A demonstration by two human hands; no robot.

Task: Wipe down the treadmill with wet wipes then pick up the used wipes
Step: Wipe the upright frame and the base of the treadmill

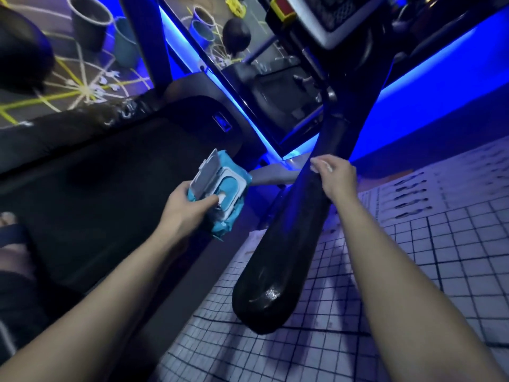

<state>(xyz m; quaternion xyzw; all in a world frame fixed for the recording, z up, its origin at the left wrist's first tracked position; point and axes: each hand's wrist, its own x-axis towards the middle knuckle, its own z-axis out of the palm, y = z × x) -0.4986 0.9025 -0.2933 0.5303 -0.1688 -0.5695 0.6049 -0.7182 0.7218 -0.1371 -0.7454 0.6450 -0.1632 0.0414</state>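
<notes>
Gripping soft, light wipes pack (220,188) by its side in left hand (187,206), 9 o'clock of treadmill handrail (275,257), clutching limp, likely slippery wet wipe (321,164) against it with right hand (336,176).

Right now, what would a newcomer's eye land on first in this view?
The vivid blue light strip glowing along the upper right. Then the teal wipes pack, lid flipped open, gripped in the left hand at centre. Just right of it, the right hand holds a white wipe against the glossy black handrail.
</notes>
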